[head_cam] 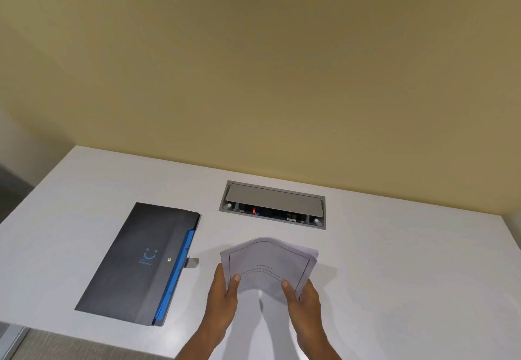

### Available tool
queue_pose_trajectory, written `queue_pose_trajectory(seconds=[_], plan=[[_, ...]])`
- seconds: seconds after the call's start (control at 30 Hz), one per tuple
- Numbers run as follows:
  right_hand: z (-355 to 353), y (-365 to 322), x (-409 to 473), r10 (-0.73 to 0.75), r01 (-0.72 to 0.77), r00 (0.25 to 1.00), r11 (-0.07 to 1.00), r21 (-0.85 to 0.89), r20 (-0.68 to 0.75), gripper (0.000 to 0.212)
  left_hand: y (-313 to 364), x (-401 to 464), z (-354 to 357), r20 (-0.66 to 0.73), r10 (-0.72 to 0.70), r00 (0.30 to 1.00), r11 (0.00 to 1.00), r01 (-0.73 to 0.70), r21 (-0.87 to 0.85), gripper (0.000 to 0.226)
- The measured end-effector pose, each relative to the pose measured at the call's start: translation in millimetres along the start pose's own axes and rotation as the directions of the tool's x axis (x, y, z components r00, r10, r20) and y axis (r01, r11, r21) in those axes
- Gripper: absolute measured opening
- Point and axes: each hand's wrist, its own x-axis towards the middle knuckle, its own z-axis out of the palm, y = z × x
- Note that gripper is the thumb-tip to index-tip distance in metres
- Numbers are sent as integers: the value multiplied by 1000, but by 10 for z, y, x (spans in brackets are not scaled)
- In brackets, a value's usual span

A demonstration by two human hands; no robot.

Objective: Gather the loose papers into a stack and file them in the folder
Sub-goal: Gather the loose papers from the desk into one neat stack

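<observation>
Head view: hands [265, 295] hold papers [267, 263] between folder [141, 263] and seemingly half-open socket box [273, 204].

White desk [394, 261] with a bare matte top, grey recessed power box [272, 205] set into it near the far edge, its flap lid tilted up, a small red light inside, plain yellow wall [253, 63] behind the desk

Soft even indoor light, faint shadows beside the papers [269, 268], slight blur (print unreadable), wide-angle bending at edges
</observation>
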Motion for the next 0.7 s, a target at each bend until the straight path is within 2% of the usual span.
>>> queue_pose_trajectory(seconds=[0.3, 0.43, 0.53, 0.63, 0.7], plan=[[37, 22, -10, 19, -19, 1000, 1000, 19, -20, 29, 18, 22, -31, -1, -23, 1000, 1000, 23, -17, 47], [-5, 26, 68, -12, 12, 1000, 996, -85, -9, 27, 14, 143, -177, -15, -26, 1000, 1000, 26, 10, 25], [-63, 125, 110, 1, 2, 1000, 978, -210, 13, 25, -84, 241, -405, -88, 47, 995, 986, -32, 161, 24], [-116, 287, 126, 47, -52, 999, 956, -289, -22, 20, -241, 320, -774, -234, 194, 953, 906, -83, 414, 26], [-145, 383, 113, 92, -106, 994, 947, -302, -61, 19, -370, 375, -1062, -266, 242, 933, 844, -66, 533, 26]])
